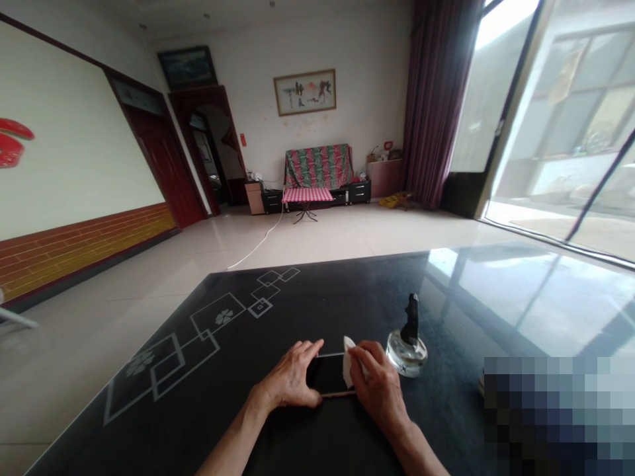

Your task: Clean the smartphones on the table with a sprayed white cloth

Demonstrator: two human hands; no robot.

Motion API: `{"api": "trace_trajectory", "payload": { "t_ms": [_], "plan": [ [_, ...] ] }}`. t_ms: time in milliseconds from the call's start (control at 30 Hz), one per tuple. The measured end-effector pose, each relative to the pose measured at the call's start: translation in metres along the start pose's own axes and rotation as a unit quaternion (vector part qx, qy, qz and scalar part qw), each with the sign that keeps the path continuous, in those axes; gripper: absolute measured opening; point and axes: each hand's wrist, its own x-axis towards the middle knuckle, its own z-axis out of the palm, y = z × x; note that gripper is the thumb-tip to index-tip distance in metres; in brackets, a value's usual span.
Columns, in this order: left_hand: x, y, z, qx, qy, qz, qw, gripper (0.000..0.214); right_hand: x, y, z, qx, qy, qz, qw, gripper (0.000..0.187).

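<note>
A flat, dark, glossy rectangle that looks like a phone (330, 375) lies on the black table (278, 304), between my hands. My left hand (286, 378) grips its left end, thumb at the near edge and fingers at the far edge. In the closed fingers of my right hand (381, 382) is a folded white tissue or cloth (348, 370), pressed against the right part of the phone's surface. The phone's right end is hidden behind that hand. Just right of my right hand stands a clear round spray bottle (407, 354) with a black trigger head.
Grey square and flower patterns mark the table's left side. Pixelation covers the lower right corner. Across the tiled floor (357, 231) are a small checked table (307, 195) and a cloth-draped object (318, 165). Tall windows (560, 119) at right reflect in the tabletop.
</note>
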Motion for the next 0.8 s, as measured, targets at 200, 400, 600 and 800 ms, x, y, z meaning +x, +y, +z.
{"api": "trace_trajectory", "payload": {
  "t_ms": [200,400,600,800],
  "plan": [
    [0.0,-0.005,-0.004,-0.009,0.008,0.003,1.0,0.098,0.0,0.002,0.001,0.02,0.02,-0.001,1.0,0.016],
    [-0.006,-0.026,-0.013,-0.031,0.041,-0.023,0.998,0.091,0.001,0.002,0.0,0.037,0.033,0.01,0.999,0.016],
    [-0.012,-0.038,-0.023,-0.174,0.045,-0.028,0.983,0.084,0.005,-0.002,-0.002,0.078,0.027,0.029,0.996,0.017],
    [-0.01,-0.048,-0.015,-0.307,0.031,-0.018,0.951,0.083,0.013,-0.005,-0.007,0.12,0.052,0.045,0.99,0.018]
  ]
}}
